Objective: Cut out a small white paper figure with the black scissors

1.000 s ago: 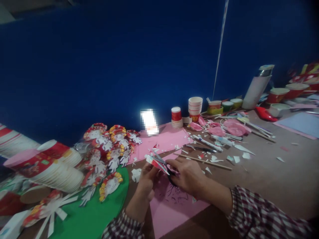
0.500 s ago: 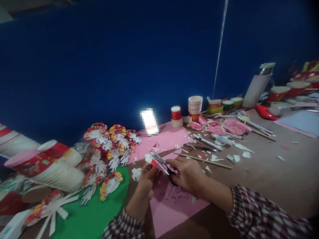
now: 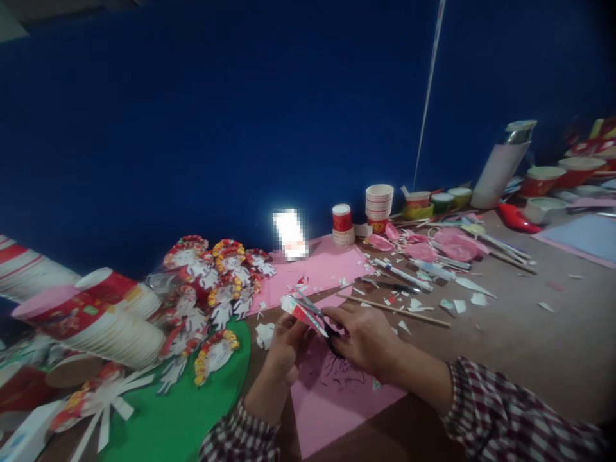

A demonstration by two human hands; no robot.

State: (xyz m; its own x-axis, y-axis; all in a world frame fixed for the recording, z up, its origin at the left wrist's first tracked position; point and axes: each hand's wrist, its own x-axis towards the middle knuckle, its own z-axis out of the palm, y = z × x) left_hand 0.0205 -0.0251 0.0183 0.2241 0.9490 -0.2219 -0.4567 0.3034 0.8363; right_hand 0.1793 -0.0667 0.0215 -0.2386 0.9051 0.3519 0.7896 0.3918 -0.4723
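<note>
My left hand (image 3: 283,350) pinches a small red and white printed paper piece (image 3: 304,313) by its lower edge. Scissors (image 3: 332,343) with black handles are in my right hand (image 3: 368,337), fingers wrapped round the loops. The blades lie against the paper piece, slightly parted near the tips; whether they are biting into it I cannot tell. Beneath both hands a pink sheet (image 3: 327,417) with dark drawn lines lies on the brown table (image 3: 510,340).
Paper cut-out figures (image 3: 224,282) cover a green sheet (image 3: 168,417) at left, beside stacked paper cups (image 3: 101,321). A wooden stick (image 3: 399,310), pens (image 3: 404,274) and paper scraps lie beyond my right hand. A blue wall (image 3: 216,115) stands behind.
The whole view has shifted very slightly. My hands, the scissors and the paper piece keep nearly the same pose.
</note>
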